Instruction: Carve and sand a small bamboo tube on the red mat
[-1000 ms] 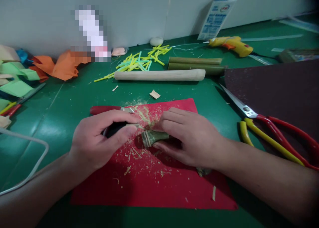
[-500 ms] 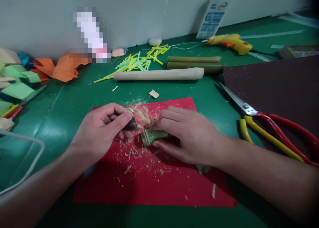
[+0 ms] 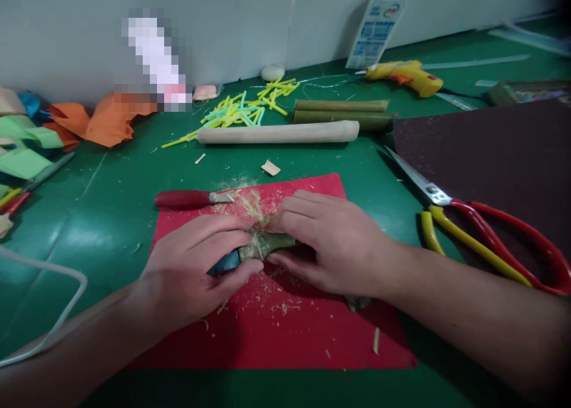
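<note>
My right hand (image 3: 332, 241) is closed around a short piece of green bamboo (image 3: 276, 243) above the red sheet (image 3: 312, 330). At the bamboo's left end, my left hand (image 3: 191, 271) is closed with its thumb on the near side and its fingers on the far side. Under that palm shows a dark bluish folded piece of sandpaper (image 3: 225, 261), pressed against the bamboo end. A red-handled knife (image 3: 185, 199) lies just beyond my left hand. Pale shavings and dust are scattered over the sheet around the bamboo.
Scissors (image 3: 439, 197) with red and yellow handles lie right, beside a dark brown sheet (image 3: 486, 152). Behind are a peeled bamboo stick (image 3: 276, 133), green bamboo lengths (image 3: 343, 118), cut yellow straws (image 3: 232, 112) and a yellow glue gun (image 3: 404, 75). A white cable (image 3: 82, 283) curves at left.
My left hand has moved down and right, bringing the dark piece from beside the bamboo onto its end. The red-handled knife, hidden before behind that hand, now shows. My right hand keeps its hold.
</note>
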`<state>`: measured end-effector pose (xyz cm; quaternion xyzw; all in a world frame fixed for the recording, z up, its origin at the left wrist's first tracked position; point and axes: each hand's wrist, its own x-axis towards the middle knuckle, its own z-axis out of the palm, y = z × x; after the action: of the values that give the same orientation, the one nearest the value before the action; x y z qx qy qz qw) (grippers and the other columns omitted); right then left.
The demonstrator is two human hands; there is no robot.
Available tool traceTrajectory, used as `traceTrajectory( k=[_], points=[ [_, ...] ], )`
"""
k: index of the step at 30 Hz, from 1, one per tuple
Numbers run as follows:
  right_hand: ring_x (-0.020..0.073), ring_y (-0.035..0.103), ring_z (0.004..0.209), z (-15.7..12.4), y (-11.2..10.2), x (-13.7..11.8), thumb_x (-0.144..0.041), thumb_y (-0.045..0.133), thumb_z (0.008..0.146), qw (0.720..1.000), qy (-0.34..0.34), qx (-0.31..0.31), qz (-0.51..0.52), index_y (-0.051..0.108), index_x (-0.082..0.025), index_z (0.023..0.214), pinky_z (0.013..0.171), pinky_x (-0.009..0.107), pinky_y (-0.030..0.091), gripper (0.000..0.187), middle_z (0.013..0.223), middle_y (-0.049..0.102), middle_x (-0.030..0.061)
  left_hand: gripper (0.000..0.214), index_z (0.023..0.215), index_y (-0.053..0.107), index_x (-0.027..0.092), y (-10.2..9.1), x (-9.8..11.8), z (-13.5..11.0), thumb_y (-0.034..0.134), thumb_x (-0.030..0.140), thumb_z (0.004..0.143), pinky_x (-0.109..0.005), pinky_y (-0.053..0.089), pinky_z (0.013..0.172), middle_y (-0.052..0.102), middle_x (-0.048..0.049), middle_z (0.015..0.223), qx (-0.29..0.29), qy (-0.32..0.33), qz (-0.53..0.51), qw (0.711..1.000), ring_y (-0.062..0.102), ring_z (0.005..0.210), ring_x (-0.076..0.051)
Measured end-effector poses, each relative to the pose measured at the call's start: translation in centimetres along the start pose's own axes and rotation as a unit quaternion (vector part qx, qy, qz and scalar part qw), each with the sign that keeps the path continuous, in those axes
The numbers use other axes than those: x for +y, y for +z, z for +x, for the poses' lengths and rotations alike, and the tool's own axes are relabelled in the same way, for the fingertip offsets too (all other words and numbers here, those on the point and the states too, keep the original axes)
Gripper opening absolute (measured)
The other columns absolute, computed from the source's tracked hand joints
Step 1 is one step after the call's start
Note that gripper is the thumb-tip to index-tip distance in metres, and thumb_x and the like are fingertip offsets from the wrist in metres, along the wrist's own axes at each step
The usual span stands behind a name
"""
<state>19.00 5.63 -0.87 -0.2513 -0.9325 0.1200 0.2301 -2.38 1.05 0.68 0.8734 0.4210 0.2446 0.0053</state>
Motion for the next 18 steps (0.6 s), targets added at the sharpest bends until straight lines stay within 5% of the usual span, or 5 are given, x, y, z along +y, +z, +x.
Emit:
traceTrajectory(
  k=[18],
  points=[
    [0.0173,0.05,0.076,-0.02,0.0,-0.06,-0.028,0.053,0.083,1.0,0.006,0.0,0.009,0.063,-0.013,0.087,0.067,0.029,0.038,0.019,0.084,0.061,0.0063,0.026,0.104,0.062,0.019,0.22,-0.33,-0.9,0.057,0.035,0.084,-0.033,0.055,0.082,0.067,-0.0054,0.107,-0.022,0.042,0.052,0.998,0.065,0.095,-0.021]
  ],
)
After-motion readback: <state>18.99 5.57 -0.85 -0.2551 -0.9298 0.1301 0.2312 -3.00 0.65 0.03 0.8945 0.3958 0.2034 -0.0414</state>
